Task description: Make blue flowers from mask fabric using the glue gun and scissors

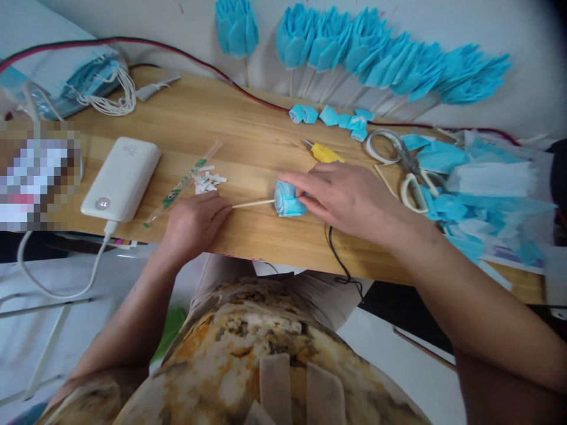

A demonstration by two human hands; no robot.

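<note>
A small blue rolled flower bud (286, 200) lies sideways over the wooden table, with a thin wooden stick (254, 204) running left from its base. My left hand (199, 221) is closed on the stick's free end, fingers folded. From the right, my right hand (339, 195) grips the blue bud between its thumb and fingers; the bud's far end is hidden beneath them. Just behind that hand lies a yellow-handled tool (325, 153) with a pointed metal tip. White paper scraps (209, 182) sit beyond my left hand.
Blue flowers on sticks (332, 38) lean along the wall. Small blue pieces (330, 115) lie below them. Right are a tape roll (381, 147), scissors (414, 192) and blue scraps (478, 177). Left are a white power bank (121, 177), its cable and a clear wrapper (181, 184).
</note>
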